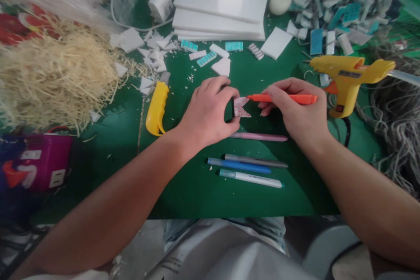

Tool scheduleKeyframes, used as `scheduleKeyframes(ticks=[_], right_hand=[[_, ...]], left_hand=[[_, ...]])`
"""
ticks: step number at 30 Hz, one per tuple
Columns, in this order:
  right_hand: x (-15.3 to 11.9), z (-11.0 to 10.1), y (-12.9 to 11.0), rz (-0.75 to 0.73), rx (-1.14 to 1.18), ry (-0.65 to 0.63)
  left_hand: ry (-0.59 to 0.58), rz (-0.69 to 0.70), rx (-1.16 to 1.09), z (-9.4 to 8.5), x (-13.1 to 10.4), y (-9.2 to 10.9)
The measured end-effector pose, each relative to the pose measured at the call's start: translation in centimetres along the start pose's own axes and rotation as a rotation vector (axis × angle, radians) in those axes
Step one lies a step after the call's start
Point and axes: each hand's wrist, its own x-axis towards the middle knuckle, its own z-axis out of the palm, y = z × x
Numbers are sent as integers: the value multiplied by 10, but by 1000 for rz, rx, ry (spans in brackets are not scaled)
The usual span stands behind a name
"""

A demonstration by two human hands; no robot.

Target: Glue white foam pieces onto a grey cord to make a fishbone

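My left hand [213, 107] pinches a small white foam piece [241, 107] with a notched right end and red-pink marks on its face. An orange marker [288, 99] is gripped in my right hand [300, 107], its tip at the upper right corner of the foam piece. Just below lies a pink marker [262, 137], partly covered by my left hand. Closer to the front edge are a grey marker [256, 160], a blue marker [239, 165] and a white marker [251, 178].
A yellow cutter [156, 109] lies left of my left hand; a yellow glue gun [351, 74] stands at right. White foam sheets [219, 8] are stacked behind, with small painted pieces [206, 58] before them. Straw [62, 70] heaps at left, grey string [397, 127] at right.
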Motion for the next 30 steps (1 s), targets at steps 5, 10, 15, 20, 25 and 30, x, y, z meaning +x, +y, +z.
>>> scheduleKeyframes(ticks=[5, 10, 15, 20, 25, 30], right_hand=[[0, -1, 0, -6, -17, 35], [1, -1, -1, -7, -30, 40], [0, 0, -1, -5, -24, 34], [1, 0, 1, -12, -10, 32], [1, -3, 1, -9, -8, 38], [1, -6, -1, 6, -56, 37]], left_hand=[[18, -5, -1, -1, 0, 2], [58, -62, 69, 2, 0, 8], [75, -55, 69, 5, -1, 6], [52, -37, 27, 3, -1, 1], [72, -38, 36, 3, -2, 0], [63, -41, 20, 2, -1, -3]])
